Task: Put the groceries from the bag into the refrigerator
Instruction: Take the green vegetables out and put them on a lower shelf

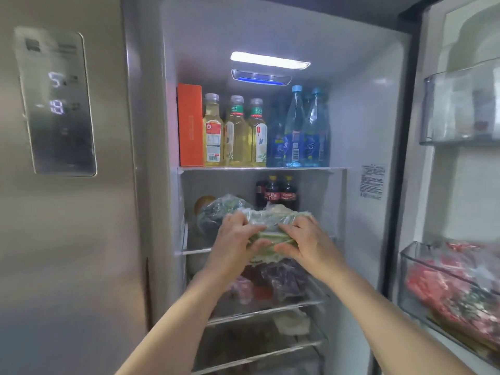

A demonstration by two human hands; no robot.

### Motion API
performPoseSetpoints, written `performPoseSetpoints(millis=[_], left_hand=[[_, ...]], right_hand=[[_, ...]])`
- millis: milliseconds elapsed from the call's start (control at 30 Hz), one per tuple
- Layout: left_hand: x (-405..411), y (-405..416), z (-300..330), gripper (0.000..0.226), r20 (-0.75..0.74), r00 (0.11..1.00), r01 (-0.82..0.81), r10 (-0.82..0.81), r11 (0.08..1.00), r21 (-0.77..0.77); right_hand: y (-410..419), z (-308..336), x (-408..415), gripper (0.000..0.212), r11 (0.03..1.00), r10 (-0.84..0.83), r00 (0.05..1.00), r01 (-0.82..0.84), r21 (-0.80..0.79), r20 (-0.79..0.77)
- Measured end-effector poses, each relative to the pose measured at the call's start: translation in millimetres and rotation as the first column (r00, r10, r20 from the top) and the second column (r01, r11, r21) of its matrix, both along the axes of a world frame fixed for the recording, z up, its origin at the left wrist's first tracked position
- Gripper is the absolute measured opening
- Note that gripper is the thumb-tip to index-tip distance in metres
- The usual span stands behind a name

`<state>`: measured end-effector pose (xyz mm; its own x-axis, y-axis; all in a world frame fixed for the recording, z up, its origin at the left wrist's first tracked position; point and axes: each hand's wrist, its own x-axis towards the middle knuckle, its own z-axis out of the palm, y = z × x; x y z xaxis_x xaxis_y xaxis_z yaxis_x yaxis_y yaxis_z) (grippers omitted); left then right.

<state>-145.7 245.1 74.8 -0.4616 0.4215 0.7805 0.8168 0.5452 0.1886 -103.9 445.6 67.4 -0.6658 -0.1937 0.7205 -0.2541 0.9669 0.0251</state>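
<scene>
Nearest the camera, two bare forearms are stretched forward and upward into the open refrigerator (pixel 359 125). The left hand (pixel 238 239) and the right hand (pixel 305 242) are both clasped on a plastic-wrapped bundle of green vegetables (pixel 273 226), fingers curled over its top and thumbs tucked beneath, the left hand at its left end and the right hand at its right end. The bundle is held at the front edge of the second shelf (pixel 194 250), just above it; whether it rests on the shelf cannot be told.

Below the hands, bagged food in dark red and purple tones (pixel 281 280) is seen on a lower shelf, blurred. To the right, a door bin (pixel 405 269) on the open door is filled with red packets (pixel 454 288).

Just behind the bundle on the left, a second bag of dark greens (pixel 216 212) lies on the second shelf, and at the back of that shelf three cola bottles (pixel 276 193) stand side by side.

Farther up, on the top shelf, an orange carton (pixel 190 125) stands at the left, three bottles of yellow liquid (pixel 235 133) beside it, and blue-tinted water bottles (pixel 300 131) at the right. A lit lamp (pixel 269 60) is set in the rear wall above them. On the closed left door, a control panel (pixel 56 101) with lit digits is seen.
</scene>
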Motion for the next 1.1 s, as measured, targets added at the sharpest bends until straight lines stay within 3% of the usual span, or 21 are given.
performPoseSetpoints(millis=[167, 400, 500, 600, 733, 1100], left_hand=[[-48.8, 20.5, 7.5, 0.041, 0.034, 0.992, -0.122, 0.124, 0.991, -0.053], [-111.1, 49.3, -3.6, 0.036, 0.269, 0.937, -0.198, 0.225, 0.972, -0.124], [-128.4, 55.5, -18.3, 0.041, 0.37, 0.893, -0.244, 0.255, 0.967, -0.076], [-141.7, 59.2, -26.2, 0.055, 0.265, 0.904, -0.266, 0.337, 0.926, -0.268], [-146.6, 57.9, -22.8, 0.059, 0.367, 0.864, -0.224, 0.345, 0.915, -0.335], [-155.6, 59.9, -22.0, 0.061, 0.44, 0.831, -0.183, 0.34, 0.914, -0.362]], right_hand=[[16.4, 17.4, -52.0, 0.069, 0.994, -0.047, 0.999, 0.045, 0.1, 0.018], [39.1, 8.7, -120.2, 0.058, 0.99, -0.143, 0.937, 0.134, 0.052, 0.319], [47.9, -7.4, -140.0, 0.074, 0.986, -0.166, 0.915, 0.16, 0.046, 0.369], [53.2, -17.0, -149.6, 0.103, 0.991, -0.119, 0.923, 0.133, -0.014, 0.366], [50.4, -19.6, -154.3, 0.119, 0.99, -0.111, 0.912, 0.135, -0.033, 0.396], [52.1, -22.1, -169.2, 0.116, 0.985, -0.064, 0.872, 0.133, -0.108, 0.486]])
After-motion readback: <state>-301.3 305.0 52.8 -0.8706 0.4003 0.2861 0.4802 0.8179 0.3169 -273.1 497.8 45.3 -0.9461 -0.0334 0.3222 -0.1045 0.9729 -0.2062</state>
